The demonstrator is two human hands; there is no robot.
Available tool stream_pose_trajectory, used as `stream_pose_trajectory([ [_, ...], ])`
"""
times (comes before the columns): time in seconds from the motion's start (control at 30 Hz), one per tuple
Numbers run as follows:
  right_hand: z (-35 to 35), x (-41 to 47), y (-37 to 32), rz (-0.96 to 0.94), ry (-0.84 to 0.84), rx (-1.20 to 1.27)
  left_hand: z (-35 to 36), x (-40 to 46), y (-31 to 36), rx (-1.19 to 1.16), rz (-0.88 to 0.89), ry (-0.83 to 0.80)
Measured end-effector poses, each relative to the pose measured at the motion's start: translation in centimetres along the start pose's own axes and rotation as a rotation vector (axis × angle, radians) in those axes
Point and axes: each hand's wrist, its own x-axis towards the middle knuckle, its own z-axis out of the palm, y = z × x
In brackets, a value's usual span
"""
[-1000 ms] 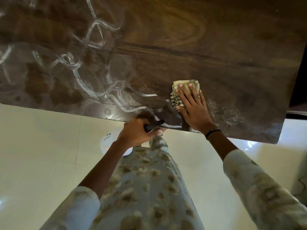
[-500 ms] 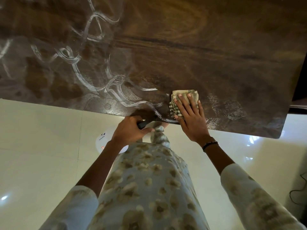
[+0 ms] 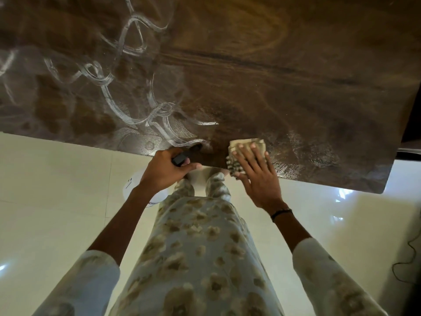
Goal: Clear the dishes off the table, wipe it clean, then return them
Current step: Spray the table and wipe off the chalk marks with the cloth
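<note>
The dark wooden table carries no dishes in view; its left half shows whitish wet streaks. A folded beige checked cloth lies at the table's near edge, partly hanging over it. My right hand presses flat on the cloth, fingers spread. My left hand is closed around a black handle right at the table edge. Below that hand a white rounded body shows; whether it belongs to the handle is unclear.
Glossy cream floor tiles lie below the table's near edge. My patterned clothing fills the lower middle. A dark cable lies on the floor at the far right. The table's right corner sits near my right arm.
My right hand has dragged the cloth toward me, from farther in on the table to its near edge. My left hand has risen closer to the edge with the black handle.
</note>
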Motion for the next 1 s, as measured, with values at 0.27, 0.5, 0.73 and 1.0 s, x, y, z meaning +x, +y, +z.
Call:
stream_pose_trajectory([
  [0.27, -0.9, 6.5, -3.9, 0.109, 0.031, 0.025, -0.2, -0.1, -1.8, -0.014, 0.034, -0.075],
  [0.5, -0.3, 3.2, -3.6, 0.027, -0.045, 0.006, -1.5, -1.6, -2.0, 0.053, 0.03, -0.056],
  [0.73, -0.8, 3.4, -3.8, 0.03, -0.056, 0.007, -3.0, -0.9, -2.7, 0.038, 0.003, -0.041],
  [1.0, -1.0, 3.5, -4.1, 0.051, -0.077, 0.002, -4.0, 0.7, -1.1, -0.014, -0.035, 0.067],
])
